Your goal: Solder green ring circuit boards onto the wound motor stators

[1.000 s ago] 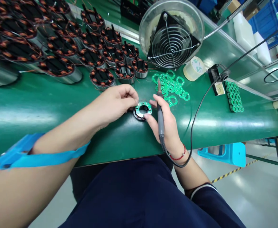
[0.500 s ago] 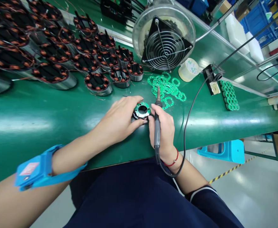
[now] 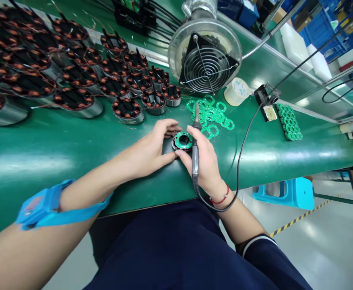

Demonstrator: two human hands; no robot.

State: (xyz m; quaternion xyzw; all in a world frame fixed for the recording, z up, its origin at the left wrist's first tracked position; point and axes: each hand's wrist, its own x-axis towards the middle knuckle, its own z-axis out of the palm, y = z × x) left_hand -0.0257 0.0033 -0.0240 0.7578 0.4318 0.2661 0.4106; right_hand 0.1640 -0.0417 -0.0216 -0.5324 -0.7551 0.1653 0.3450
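Note:
A small motor stator (image 3: 174, 146) with a green ring-shaped circuit board (image 3: 180, 141) on top sits low at the bench between both hands. My left hand (image 3: 147, 155) curves round its left side, thumb at the near edge and fingers at the far edge. My right hand (image 3: 205, 163) grips a soldering iron (image 3: 195, 155), whose tip points away over the loose boards. The right thumb also reaches the near edge of the stator. Part of the stator is hidden by the fingers. A pile of loose green ring boards (image 3: 214, 114) lies just beyond my right hand.
Wound stators (image 3: 128, 110) stand in rows at the left. Behind the pile is a fume fan (image 3: 207, 73), with a tape roll (image 3: 237, 92) beside it. Farther right are a soldering iron stand (image 3: 265, 102) and a stack of boards (image 3: 289, 121). The iron's cable (image 3: 239, 169) loops across the right.
The fingers of my left hand have spread a little around the stator, and its board has turned. My right hand has shifted left with the soldering iron, its thumb now at the stator.

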